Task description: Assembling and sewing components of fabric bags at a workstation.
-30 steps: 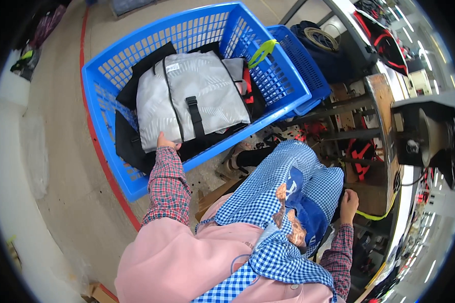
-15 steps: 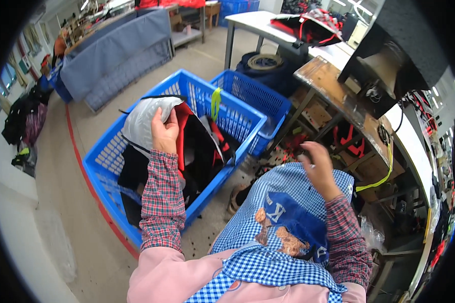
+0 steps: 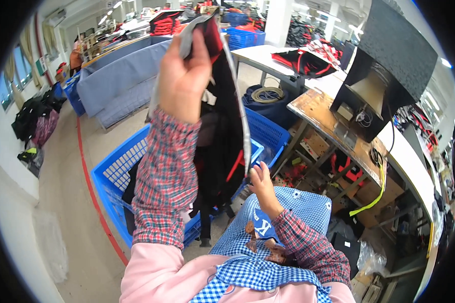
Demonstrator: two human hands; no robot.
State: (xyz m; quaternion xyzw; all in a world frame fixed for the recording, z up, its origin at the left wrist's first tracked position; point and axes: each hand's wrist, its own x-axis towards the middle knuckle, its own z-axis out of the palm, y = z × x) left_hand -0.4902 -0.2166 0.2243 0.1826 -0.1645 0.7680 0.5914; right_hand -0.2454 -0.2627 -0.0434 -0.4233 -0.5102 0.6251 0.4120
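Note:
My left hand (image 3: 184, 76) is raised with its fingers closed on the top of a sewn fabric piece. This fabric piece (image 3: 222, 116) is black with grey edging and red parts, and hangs down over a blue plastic basket (image 3: 108, 179). A black strap dangles from its lower end. Its exact kind does not show. My right hand (image 3: 265, 189) is held above my lap, fingers stretched out, beside the lower grey edge of the piece. Whether its fingertips touch that edge is hard to tell. More dark fabric lies in the basket, partly hidden by my left sleeve.
Behind the first basket stands a second blue basket (image 3: 268, 134). To the right is a wooden-topped workbench (image 3: 313, 108) with a dark machine (image 3: 369, 91) and a yellow-green strap (image 3: 371, 202). A white table (image 3: 258, 54) stands beyond. Grey cloth covers a long bin (image 3: 121, 81) at the far left.
My left hand has lifted the fabric piece up out of the basket, toward me. My right hand has moved left and down, to the piece's lower edge. The view has tilted up.

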